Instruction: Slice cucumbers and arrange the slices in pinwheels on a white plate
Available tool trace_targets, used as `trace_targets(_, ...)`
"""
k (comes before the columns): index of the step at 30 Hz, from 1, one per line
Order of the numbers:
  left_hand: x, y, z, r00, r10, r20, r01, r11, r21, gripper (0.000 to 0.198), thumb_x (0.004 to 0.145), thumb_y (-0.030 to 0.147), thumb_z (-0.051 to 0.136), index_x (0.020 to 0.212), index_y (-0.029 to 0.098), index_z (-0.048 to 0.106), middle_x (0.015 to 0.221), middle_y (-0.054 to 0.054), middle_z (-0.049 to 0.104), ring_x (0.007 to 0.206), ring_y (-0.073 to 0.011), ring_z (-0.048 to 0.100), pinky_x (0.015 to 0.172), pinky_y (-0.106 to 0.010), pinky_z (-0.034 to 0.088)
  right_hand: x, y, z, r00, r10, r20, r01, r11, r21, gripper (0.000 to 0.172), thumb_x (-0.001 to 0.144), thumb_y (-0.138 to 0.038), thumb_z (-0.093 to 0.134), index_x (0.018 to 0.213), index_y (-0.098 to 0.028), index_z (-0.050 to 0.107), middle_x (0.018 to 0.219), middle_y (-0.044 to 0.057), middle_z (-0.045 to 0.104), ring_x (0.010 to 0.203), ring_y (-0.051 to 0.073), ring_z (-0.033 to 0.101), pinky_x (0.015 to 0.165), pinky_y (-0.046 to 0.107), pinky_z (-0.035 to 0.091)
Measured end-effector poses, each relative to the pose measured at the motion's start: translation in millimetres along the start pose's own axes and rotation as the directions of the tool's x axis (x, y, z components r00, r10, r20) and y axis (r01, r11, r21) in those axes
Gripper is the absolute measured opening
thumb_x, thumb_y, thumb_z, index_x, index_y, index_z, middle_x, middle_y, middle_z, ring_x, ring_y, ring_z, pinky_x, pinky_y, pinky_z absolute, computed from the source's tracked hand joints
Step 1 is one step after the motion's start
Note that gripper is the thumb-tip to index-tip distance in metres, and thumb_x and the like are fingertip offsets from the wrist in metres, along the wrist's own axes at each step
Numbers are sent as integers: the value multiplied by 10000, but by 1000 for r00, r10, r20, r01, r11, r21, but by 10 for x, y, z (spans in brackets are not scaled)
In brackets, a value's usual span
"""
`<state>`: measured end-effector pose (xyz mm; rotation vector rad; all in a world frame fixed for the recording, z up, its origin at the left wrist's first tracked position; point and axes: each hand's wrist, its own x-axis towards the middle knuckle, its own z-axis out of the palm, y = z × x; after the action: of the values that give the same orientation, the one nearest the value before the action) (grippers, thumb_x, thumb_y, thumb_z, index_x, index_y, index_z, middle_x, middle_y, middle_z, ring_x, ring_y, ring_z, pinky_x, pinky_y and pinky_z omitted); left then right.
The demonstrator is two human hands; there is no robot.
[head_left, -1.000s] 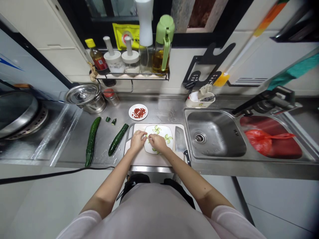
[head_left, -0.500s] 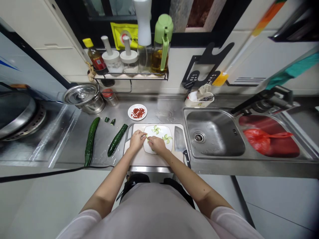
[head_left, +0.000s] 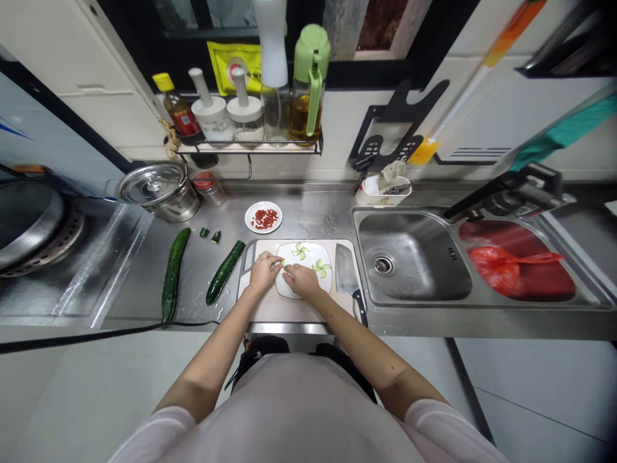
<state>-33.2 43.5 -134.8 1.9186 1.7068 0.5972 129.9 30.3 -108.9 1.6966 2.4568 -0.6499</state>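
Over the left part of a white plate [head_left: 311,288], my left hand [head_left: 263,272] and my right hand [head_left: 303,281] meet at their fingertips. Both are closed in a pinch around thin pale-green cucumber slices [head_left: 283,262], partly covered by the fingers. Two pinwheels of cucumber slices lie on the plate, one at the top [head_left: 301,251] and one at the right [head_left: 321,267]. Beneath the plate is a cutting board [head_left: 270,311]. A cleaver [head_left: 345,269] with a black handle rests along the board's right side.
Left of the board lie a cut cucumber [head_left: 225,273], a whole cucumber [head_left: 174,273] and two cucumber ends [head_left: 215,236]. A small dish [head_left: 247,220] of red pieces sits behind. The sink [head_left: 414,257] is right; a lidded pot [head_left: 176,207] and condiment rack [head_left: 270,149] stand behind.
The view has shifted slightly, so the counter items sit a little further left. Both hands stay pinched at the plate's left side with only slight finger movement.
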Motion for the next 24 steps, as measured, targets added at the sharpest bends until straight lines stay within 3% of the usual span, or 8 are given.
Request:
trace_targets(19,20,-2,13,1000,-13,0,13,999,-46,208,842,278,622,1008,248,743,900,-39,583,850,-171,587,771,-287,462,23,3,11,1000,2,-1,-2,1000,3,362,987,-369,323,1221,-232,563,1081,67,678,953,202,625,746,276,415)
trace_targets(21,23,-8,7,999,-40,-26,37,994,-104,213,826,278,632,1007,239,740,899,-39,587,831,-166,583,777,-288,466,14,10,4,1000,4,-11,-4,1000,19,366,988,-374,323,1220,-232,567,1086,69,679,955,200,625,754,277,415)
trace_targets(24,12,-56,-18,974,-169,-150,130,963,-238,286,819,283,618,1077,197,705,889,-38,593,739,-140,563,751,-282,475,-16,43,-36,997,36,-67,-31,997,72,373,986,-374,331,1225,-235,580,1122,64,680,973,197,624,761,275,416)
